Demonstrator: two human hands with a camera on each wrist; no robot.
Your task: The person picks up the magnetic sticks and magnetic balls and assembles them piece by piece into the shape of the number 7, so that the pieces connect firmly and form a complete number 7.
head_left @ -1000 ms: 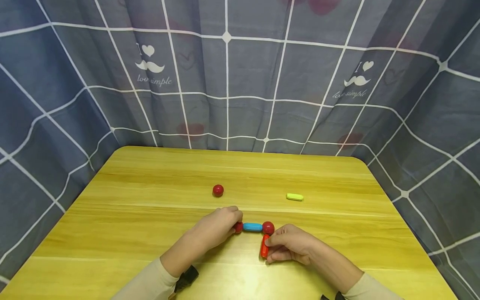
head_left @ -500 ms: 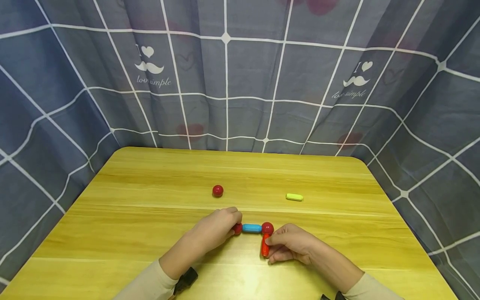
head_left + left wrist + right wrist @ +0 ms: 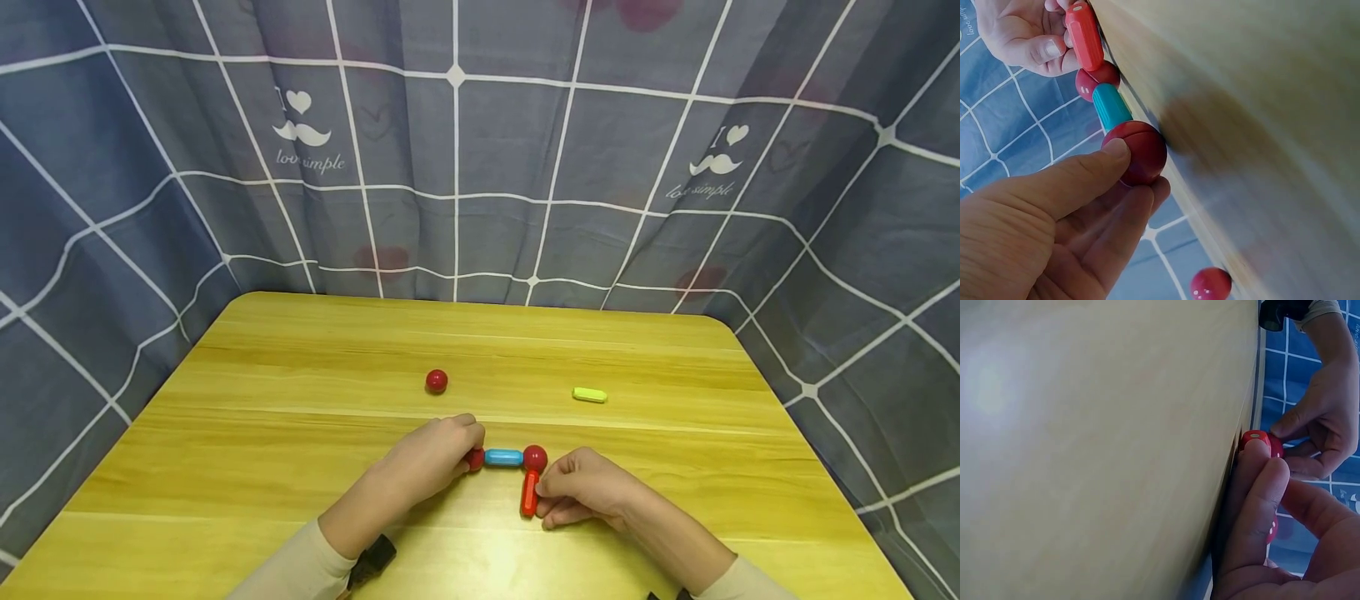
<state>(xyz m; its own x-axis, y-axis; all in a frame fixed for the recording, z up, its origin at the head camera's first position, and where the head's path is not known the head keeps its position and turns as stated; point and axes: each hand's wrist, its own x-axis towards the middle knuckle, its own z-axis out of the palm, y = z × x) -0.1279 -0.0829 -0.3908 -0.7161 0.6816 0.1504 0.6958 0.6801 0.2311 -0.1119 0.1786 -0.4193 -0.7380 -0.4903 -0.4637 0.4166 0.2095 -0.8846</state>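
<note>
My left hand point(image 3: 433, 452) pinches a dark red ball point(image 3: 1144, 153) between thumb and fingers. From that ball a ribbed blue rod point(image 3: 503, 457) runs right to a second red ball point(image 3: 535, 457). A red faceted rod point(image 3: 529, 495) extends from this second ball toward the near edge, making an L shape. My right hand point(image 3: 588, 490) is at the red rod's right side, fingers bent and fingertips right against it. I cannot tell whether those fingers still pinch the rod. In the right wrist view they cover most of it.
Farther back on the wooden table point(image 3: 225, 467) lies a loose red ball point(image 3: 437, 382). A short yellow-green rod point(image 3: 589, 395) is at the back right. A grey-blue checked curtain point(image 3: 495, 150) hangs behind the table and along both sides.
My right thumb has slid off the top of the red rod to its right side. The left hand keeps its hold on the ball, almost unmoved.
</note>
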